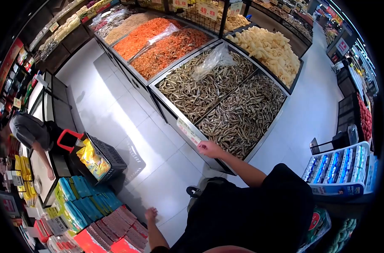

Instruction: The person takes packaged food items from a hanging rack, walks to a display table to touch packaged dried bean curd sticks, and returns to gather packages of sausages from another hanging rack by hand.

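My right hand [210, 149] is at the near edge of a bin of small dried fish [238, 116], beside a price strip [188, 131] on its rim. Its fingers are curled together and nothing shows in them; whether it touches the rim is unclear. A clear plastic bag [215, 62] rests on the fish in the neighbouring compartment. Lower down, my left hand [150, 214] hangs above the floor, right of stacked red packages [116, 227]. Its fingers are loosely apart and hold nothing.
Orange dried shrimp [166, 55] fill bins farther back, and pale yellow pieces [270, 50] fill another. At left, a person in grey [29, 130] leans over a counter beside a black basket [105, 158] with yellow packets. A blue-and-white display [337, 170] stands at right.
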The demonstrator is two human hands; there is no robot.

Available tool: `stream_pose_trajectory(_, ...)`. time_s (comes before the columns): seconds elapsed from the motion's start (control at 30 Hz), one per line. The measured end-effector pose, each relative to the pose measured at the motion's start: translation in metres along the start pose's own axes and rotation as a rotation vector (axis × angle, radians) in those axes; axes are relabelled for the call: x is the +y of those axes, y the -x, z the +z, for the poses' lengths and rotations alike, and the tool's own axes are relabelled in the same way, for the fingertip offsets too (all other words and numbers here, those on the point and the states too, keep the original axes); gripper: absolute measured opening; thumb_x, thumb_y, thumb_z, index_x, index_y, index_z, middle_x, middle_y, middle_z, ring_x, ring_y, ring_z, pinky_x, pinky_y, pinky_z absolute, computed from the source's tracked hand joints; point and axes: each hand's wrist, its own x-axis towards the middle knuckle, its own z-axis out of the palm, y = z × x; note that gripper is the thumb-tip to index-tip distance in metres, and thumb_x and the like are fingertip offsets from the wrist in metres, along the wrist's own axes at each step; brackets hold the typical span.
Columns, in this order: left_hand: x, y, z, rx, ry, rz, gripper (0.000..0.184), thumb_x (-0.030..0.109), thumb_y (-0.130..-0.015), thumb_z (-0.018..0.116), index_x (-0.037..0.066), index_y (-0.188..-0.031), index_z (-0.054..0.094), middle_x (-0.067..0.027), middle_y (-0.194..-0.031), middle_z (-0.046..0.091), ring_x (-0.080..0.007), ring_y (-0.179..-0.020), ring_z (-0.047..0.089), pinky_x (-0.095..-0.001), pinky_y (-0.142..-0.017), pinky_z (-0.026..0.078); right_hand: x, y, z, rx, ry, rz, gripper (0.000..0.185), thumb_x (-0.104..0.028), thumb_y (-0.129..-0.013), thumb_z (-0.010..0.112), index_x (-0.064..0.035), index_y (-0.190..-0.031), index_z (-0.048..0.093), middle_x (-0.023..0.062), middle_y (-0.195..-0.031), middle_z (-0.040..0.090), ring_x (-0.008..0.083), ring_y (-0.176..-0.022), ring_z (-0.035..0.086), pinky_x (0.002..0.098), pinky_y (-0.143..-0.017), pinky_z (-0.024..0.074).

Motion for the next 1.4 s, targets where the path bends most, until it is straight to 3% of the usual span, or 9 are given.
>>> stream_pose_trajectory(0.27,0.259,-0.082,0.190,-0.183,-0.532,0.256,0.022,0.011,-0.087,0.049,0.004,-0.106,0.058,-0.0095,-0.086,0.067,-0.0160,-0.071,0.064,-0.0262,-0.059,0.048,-0.038,-0.028,-0.011,0.228,-0.357,0.317,0.017,-0.013,-0.091,0.055,0.0005,-0.099,0.061,0.0063,-0.076,0.065,0.0119,-0.067,0.060,0.0266,-0.062,0.0489)
stream_pose_trajectory(0.43,0.294,-0.131,0.245,-0.347,-0.571,0.207,0.024,0.009,-0.088,0.045,0.002,-0.108,0.058,-0.0134,-0.091,0.068,-0.0188,-0.071,0.065,-0.0271,-0.059,0.050,-0.057,-0.126,-0.052,0.402,-0.536,0.239,0.015,-0.009,-0.095,0.051,0.0012,-0.102,0.059,0.0046,-0.077,0.063,0.0097,-0.064,0.058,0.0229,-0.059,0.0479)
stream_pose_trajectory(0.63,0.262,-0.157,0.199,-0.051,-0.458,-0.025,0.020,0.017,-0.092,0.047,0.004,-0.101,0.061,-0.0088,-0.089,0.068,-0.0171,-0.073,0.065,-0.0304,-0.058,0.050,-0.082,-0.291,-0.162,0.587,-0.509,0.077,0.015,-0.011,-0.096,0.050,0.0001,-0.103,0.059,0.0028,-0.076,0.062,0.0076,-0.064,0.055,0.0222,-0.059,0.0453)
stream_pose_trajectory(0.7,0.269,-0.149,0.184,-0.014,-0.789,0.059,0.021,0.024,-0.087,0.053,0.007,-0.091,0.065,-0.0104,-0.089,0.068,-0.0217,-0.079,0.066,-0.0351,-0.060,0.050,-0.096,-0.336,-0.204,0.642,-0.430,0.019,0.016,-0.011,-0.097,0.049,0.0000,-0.103,0.059,0.0031,-0.078,0.062,0.0074,-0.066,0.055,0.0224,-0.059,0.0456)
stream_pose_trajectory(0.73,0.266,-0.171,0.161,-0.276,-1.586,0.527,0.026,0.026,-0.085,0.051,0.006,-0.093,0.066,-0.0161,-0.089,0.068,-0.0322,-0.082,0.066,-0.0413,-0.066,0.051,-0.104,-0.356,-0.222,0.661,-0.399,-0.019,0.016,-0.011,-0.097,0.049,-0.0001,-0.104,0.059,0.0032,-0.080,0.062,0.0073,-0.067,0.055,0.0225,-0.059,0.0458)
stream_pose_trajectory(0.77,0.228,-0.235,0.133,-0.310,-1.721,0.496,0.030,0.028,-0.084,0.051,0.007,-0.098,0.065,-0.0197,-0.090,0.066,-0.0382,-0.090,0.063,-0.0464,-0.072,0.050,-0.112,-0.375,-0.238,0.692,-0.390,-0.045,0.017,-0.011,-0.097,0.049,-0.0003,-0.105,0.059,0.0031,-0.080,0.063,0.0074,-0.068,0.055,0.0225,-0.060,0.0459)
stream_pose_trajectory(1.13,0.532,-0.378,0.219,-0.421,-1.169,0.161,0.029,0.023,-0.088,0.046,0.006,-0.102,0.064,-0.0125,-0.086,0.066,-0.0262,-0.078,0.064,-0.0346,-0.063,0.051,-0.142,-0.559,-0.343,1.213,-0.461,-0.127,0.020,-0.013,-0.094,0.051,-0.0021,-0.109,0.059,0.0065,-0.091,0.065,0.0120,-0.075,0.061,0.0241,-0.064,0.0511)
stream_pose_trajectory(1.23,0.637,-0.439,0.247,-0.256,-0.540,-0.119,0.030,0.019,-0.090,0.044,0.003,-0.112,0.057,-0.0101,-0.095,0.062,-0.0202,-0.077,0.061,-0.0282,-0.061,0.049,-0.149,-0.597,-0.348,1.285,-0.679,-0.125,0.022,-0.016,-0.094,0.051,-0.0044,-0.112,0.058,0.0076,-0.093,0.066,0.0156,-0.080,0.063,0.0288,-0.068,0.0528)
stream_pose_trajectory(1.4,0.809,-0.527,0.312,-0.310,-0.751,0.017,0.030,0.016,-0.091,0.043,0.004,-0.115,0.054,-0.0121,-0.097,0.063,-0.0200,-0.078,0.062,-0.0296,-0.059,0.049,-0.161,-0.622,-0.354,1.353,-0.734,-0.127,0.024,-0.019,-0.095,0.050,-0.0064,-0.115,0.055,0.0082,-0.099,0.064,0.0189,-0.089,0.061,0.0375,-0.075,0.0521)
